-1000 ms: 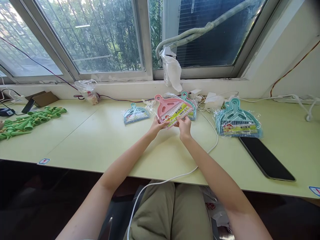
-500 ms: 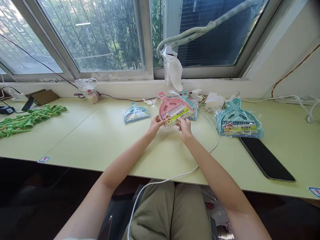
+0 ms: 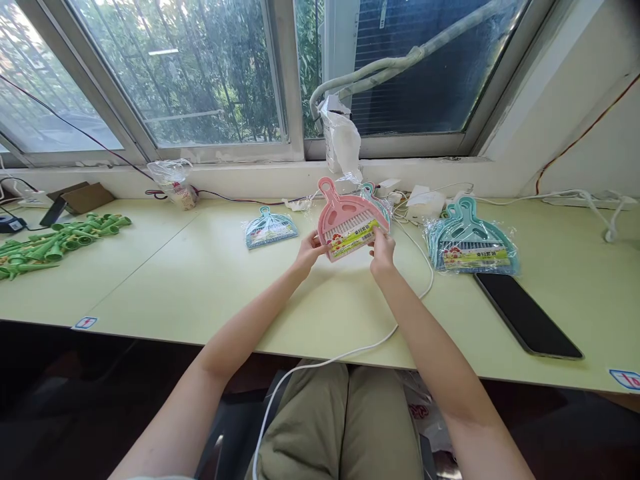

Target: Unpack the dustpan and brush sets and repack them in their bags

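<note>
A pink dustpan-and-brush set (image 3: 349,215) with a yellow-green label is held up, tilted, above the table. My left hand (image 3: 311,252) is closed on its lower left edge, and my right hand (image 3: 382,249) grips its lower right corner. Behind it, partly hidden, is a teal dustpan (image 3: 371,189). On the table to the left lies a light-blue dustpan set (image 3: 271,229) in clear wrap. To the right is a stack of wrapped teal dustpan sets (image 3: 471,239).
A black phone (image 3: 527,315) lies on the yellow-green table (image 3: 210,300) at the right. A white cable (image 3: 345,357) runs over the front edge. Green horn-shaped pieces (image 3: 60,245) are at far left. A plastic bag (image 3: 176,183) and tissue pack (image 3: 341,140) are near the window.
My right hand has shifted right along the pink set, from the label's lower middle to the right corner. My left hand keeps its hold. The view has turned slightly.
</note>
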The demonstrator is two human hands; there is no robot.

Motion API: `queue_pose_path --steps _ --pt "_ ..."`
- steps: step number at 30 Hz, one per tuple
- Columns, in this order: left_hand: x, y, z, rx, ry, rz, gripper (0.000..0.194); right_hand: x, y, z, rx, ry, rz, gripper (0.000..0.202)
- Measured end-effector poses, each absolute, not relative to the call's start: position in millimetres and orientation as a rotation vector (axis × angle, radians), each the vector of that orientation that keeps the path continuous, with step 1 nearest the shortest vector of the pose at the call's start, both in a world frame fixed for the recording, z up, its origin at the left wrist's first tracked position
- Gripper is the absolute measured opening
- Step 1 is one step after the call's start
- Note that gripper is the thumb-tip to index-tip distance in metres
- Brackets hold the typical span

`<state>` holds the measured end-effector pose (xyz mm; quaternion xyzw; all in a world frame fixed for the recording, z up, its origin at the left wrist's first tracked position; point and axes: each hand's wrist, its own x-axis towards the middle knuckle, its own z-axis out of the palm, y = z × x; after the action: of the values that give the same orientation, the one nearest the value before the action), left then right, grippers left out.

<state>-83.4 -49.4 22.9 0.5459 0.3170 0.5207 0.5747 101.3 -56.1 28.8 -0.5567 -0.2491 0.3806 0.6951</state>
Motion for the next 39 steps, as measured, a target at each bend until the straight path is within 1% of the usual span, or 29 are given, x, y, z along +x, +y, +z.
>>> queue_pose_path --steps 4,8,12,17,23,28,30,35,37,39 --pt "-88 -45 23 1.359 0.767 1.260 0.057 98 -54 28 -1.232 -0.435 0.902 0.014" --pt "-89 -43 24 1.425 0.758 1.241 0.061 95 -53 25 -1.037 -0.399 0.892 0.010" --pt "-89 -44 24 1.431 0.748 1.244 0.058 94 -51 28 -0.806 -0.416 0.884 0.014" --pt "-93 -40 25 1.369 0.708 1.305 0.056 91 -54 39 -0.576 -0.570 1.076 0.015" --pt "-96 -44 32 1.348 0.639 1.265 0.068 91 -59 45 -0.578 -0.621 1.335 0.015" --pt "-88 -54 30 1.302 0.670 1.133 0.082 88 -60 47 -0.621 -0.533 1.264 0.011" --pt "-83 -59 28 1.324 0.626 1.046 0.085 88 -61 49 -0.622 -0.530 1.237 0.011" --pt "-80 -67 27 1.465 0.574 0.818 0.069 91 -62 54 -0.591 -0.537 1.197 0.015" --pt "-80 -65 27 1.485 0.575 0.765 0.069 94 -61 54 -0.579 -0.519 1.190 0.016" --pt "-80 -61 24 1.458 0.585 0.823 0.069 96 -59 52 -0.581 -0.492 1.197 0.014"
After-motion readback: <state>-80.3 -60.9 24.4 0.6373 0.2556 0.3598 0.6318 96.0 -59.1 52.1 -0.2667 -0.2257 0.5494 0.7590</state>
